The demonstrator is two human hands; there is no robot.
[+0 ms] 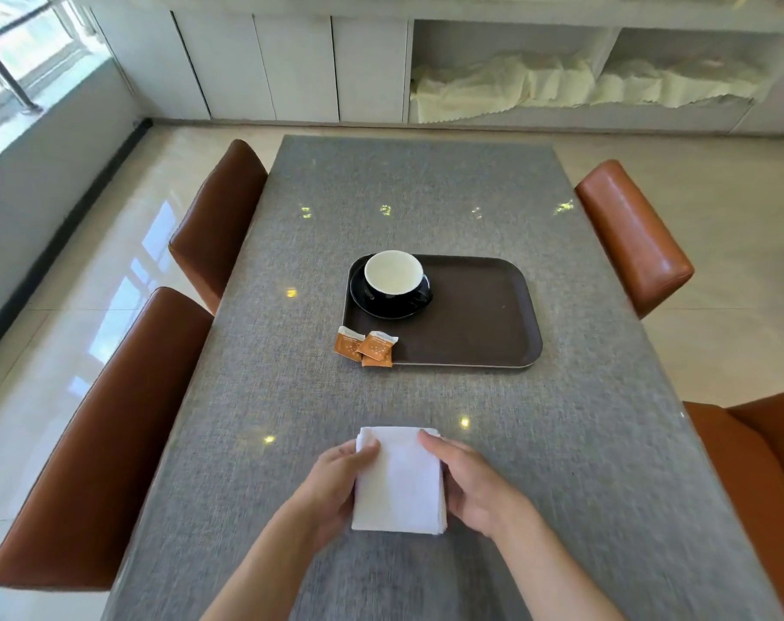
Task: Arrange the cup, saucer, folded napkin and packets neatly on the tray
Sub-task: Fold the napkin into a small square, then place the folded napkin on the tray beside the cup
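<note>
A folded white napkin is held over the near part of the grey table, with my left hand gripping its left edge and my right hand gripping its right edge. Farther away lies a dark brown tray. In the tray's far left corner stands a black cup with a white inside, upright on a black saucer. Three orange packets lie overlapping at the tray's near left corner, partly over its rim and partly on the table.
The grey table is flanked by brown leather chairs, two on the left and two on the right. White cabinets with pale cloth on open shelves line the far wall.
</note>
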